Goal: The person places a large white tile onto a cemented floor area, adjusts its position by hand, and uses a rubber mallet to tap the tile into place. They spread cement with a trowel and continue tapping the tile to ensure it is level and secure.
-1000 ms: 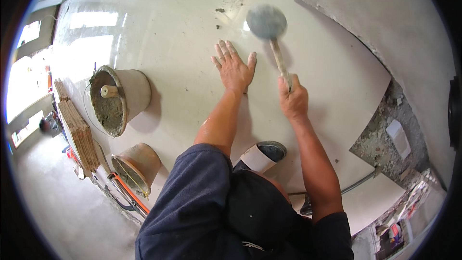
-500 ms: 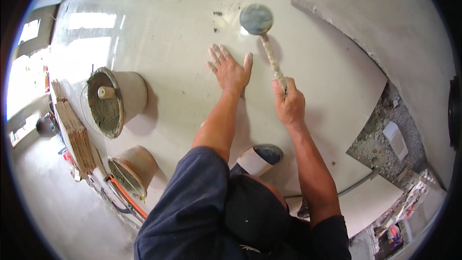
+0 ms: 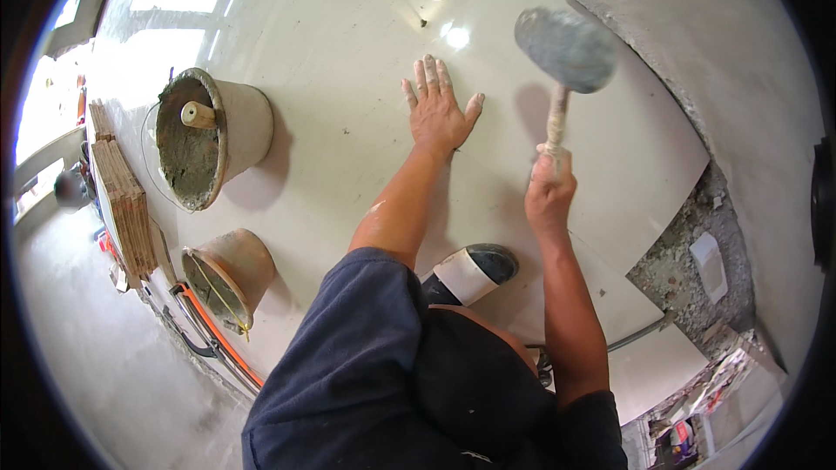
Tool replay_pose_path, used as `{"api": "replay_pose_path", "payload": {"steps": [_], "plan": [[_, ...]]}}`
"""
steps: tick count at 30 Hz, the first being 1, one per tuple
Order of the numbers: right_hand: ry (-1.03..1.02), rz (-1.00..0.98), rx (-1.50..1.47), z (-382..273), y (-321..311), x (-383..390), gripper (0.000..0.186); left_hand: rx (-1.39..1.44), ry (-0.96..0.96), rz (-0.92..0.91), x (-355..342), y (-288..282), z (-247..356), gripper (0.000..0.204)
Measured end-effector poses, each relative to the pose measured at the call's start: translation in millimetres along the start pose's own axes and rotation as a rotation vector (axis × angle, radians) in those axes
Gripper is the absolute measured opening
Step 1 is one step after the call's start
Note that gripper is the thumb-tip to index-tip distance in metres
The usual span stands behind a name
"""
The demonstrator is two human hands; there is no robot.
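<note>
Mallet (image 3: 570, 59), one, grey-headed, pale-handled: hovering over a large pale tile (image 3: 644, 148), the head blurred, its shadow (image 3: 533, 111) lying apart from it on the surface. Right hand (image 3: 550, 187), one: gripping the handle near its end. Left hand (image 3: 440, 117), one: resting palm down on the pale tiled floor (image 3: 348, 70), fingers spreading wide, holding nothing. Step in hand, as I am judging it: tapping the tile. Next move, by the same judgement, is calling for a measured blow, landing well away from those spread fingers. Large bucket (image 3: 247, 126), one, holding grey mix: sitting on the left. Smaller bucket (image 3: 237, 259), one: sitting near it. Writing: a pale mark (image 3: 475, 454) is showing on the dark clothing at the lower edge, too small for reading. Red-and-white item (image 3: 682, 432), lower right: showing nothing legible. Mallet and buckets are showing no label that I am making out.
</note>
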State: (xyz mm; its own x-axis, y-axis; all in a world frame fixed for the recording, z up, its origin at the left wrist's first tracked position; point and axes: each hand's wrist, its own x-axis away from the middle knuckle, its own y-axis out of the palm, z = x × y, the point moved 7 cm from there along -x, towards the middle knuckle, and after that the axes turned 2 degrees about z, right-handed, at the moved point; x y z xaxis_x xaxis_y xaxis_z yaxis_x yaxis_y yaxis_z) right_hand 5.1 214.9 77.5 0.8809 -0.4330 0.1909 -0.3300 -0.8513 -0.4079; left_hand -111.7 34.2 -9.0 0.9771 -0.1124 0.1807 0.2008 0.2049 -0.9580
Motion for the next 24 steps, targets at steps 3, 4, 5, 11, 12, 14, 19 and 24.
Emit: {"api": "replay_pose_path", "payload": {"steps": [3, 4, 5, 11, 12, 14, 19, 24], "plan": [[0.172, -0.136, 0.416, 26, 17, -3, 0.035, 0.022, 0.027, 0.048, 1, -3, 0, 0.092], [0.111, -0.139, 0.345, 24, 21, -5, 0.035, -0.001, 0.028, 0.057, 0, -4, 0, 0.092], [0.031, -0.092, 0.284, 19, 20, -4, 0.035, -0.006, 0.026, 0.061, 2, -4, 1, 0.091], [0.054, -0.126, 0.352, 24, 21, 3, 0.038, -0.016, 0.011, 0.044, 1, -4, 0, 0.091], [0.074, -0.111, 0.388, 26, 19, 5, 0.039, 0.009, 0.027, 0.066, 2, -5, 1, 0.091], [-0.008, -0.051, 0.262, 22, 14, 7, 0.039, -0.021, 0.011, 0.051, 1, -4, 0, 0.091], [0.106, -0.079, 0.416, 40, 2, 25, 0.037, -0.055, 0.010, 0.034, 3, -2, 2, 0.090], [0.115, -0.051, 0.354, 42, -18, 37, 0.037, 0.027, 0.066, 0.119, 5, -8, 4, 0.088]]}}
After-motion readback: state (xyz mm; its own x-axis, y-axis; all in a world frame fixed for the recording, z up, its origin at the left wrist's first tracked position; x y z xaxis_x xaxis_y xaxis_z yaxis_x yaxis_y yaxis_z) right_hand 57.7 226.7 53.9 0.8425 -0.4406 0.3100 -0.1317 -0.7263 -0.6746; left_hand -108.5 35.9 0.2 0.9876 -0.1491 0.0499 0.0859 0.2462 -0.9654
